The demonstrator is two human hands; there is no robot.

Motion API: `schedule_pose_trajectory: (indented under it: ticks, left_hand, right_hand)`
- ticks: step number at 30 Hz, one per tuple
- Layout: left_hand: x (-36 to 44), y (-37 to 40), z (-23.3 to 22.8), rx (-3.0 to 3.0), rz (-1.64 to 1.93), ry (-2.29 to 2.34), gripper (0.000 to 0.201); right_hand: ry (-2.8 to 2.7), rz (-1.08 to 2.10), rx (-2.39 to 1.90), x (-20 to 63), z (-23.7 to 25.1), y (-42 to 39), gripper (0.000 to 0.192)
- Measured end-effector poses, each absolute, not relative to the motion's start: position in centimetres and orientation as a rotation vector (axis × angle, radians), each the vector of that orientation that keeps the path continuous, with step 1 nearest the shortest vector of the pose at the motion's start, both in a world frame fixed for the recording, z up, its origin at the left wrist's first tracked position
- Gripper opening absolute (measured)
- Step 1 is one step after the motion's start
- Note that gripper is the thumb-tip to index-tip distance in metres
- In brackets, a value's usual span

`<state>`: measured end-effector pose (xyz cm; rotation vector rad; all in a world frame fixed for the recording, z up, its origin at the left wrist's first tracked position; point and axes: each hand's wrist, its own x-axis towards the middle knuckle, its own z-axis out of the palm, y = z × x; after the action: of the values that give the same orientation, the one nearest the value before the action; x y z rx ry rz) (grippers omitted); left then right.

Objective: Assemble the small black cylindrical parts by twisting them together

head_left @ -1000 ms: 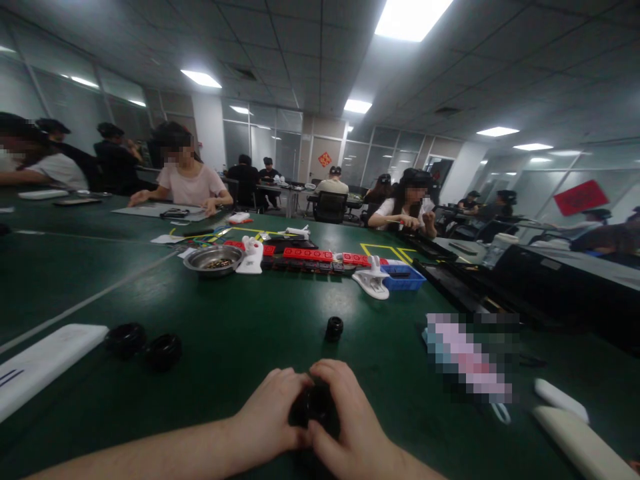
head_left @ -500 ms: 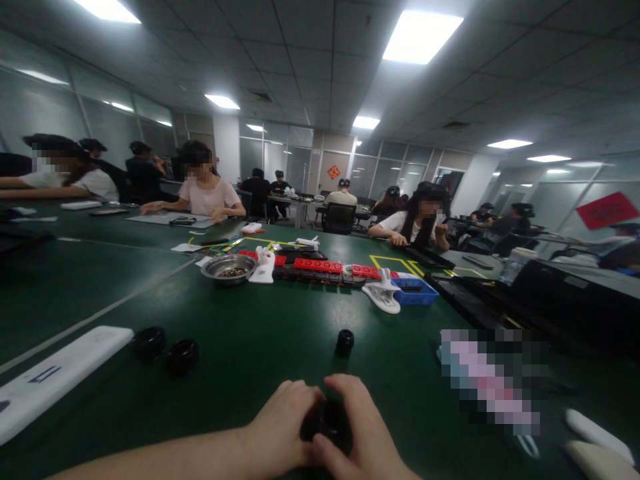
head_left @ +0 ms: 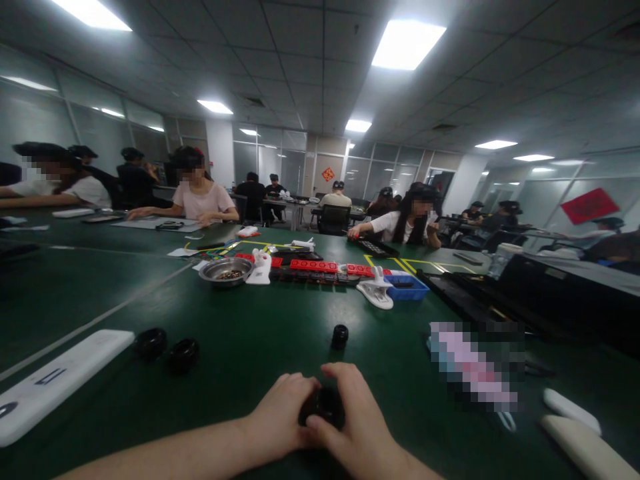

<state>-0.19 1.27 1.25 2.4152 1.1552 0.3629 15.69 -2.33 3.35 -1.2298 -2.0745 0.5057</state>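
Both my hands are closed around a glossy black round part (head_left: 331,408) with a hollow-looking top, low in the middle of the view. My left hand (head_left: 283,413) grips its left side, its fingertips partly hidden behind the part. My right hand (head_left: 361,421) wraps the right side, with the thumb across the near face and the fingers over the far edge. A smaller black round piece (head_left: 340,336) stands on the green table just beyond my hands. Two more black ring-like parts, one (head_left: 151,343) beside the other (head_left: 183,355), lie to the left.
Left lies a long white case (head_left: 65,380). Further off are a metal bowl (head_left: 226,281), white clamps (head_left: 376,293), a red strip (head_left: 313,266) and a blue tray (head_left: 407,288). A pixelated pouch (head_left: 470,370) and white pieces (head_left: 571,411) lie right. People sit across the table.
The view has shifted slightly. My hands keep hold of the black part in nearly the same pose. Across the table, a person on the right has stretched an arm out to the left.
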Motion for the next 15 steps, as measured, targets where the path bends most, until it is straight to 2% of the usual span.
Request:
schedule_pose_trajectory:
  ticks: [4, 9, 15]
  left_hand:
    - [-0.12, 1.19, 1.18, 2.422, 0.348, 1.171, 0.033]
    - [-0.24, 1.25, 0.97, 2.401, 0.378, 1.163, 0.034]
    - [-0.15, 0.99, 1.58, 2.408, 0.389, 1.167, 0.034]
  right_hand:
    - [-2.120, 0.573, -1.180, 15.85, 3.32, -2.25, 0.039]
    - [-2.195, 0.584, -0.999, 16.02, 3.45, -2.53, 0.054]
    - [-2.005, 0.535, -1.271, 15.77, 3.20, -2.29, 0.043]
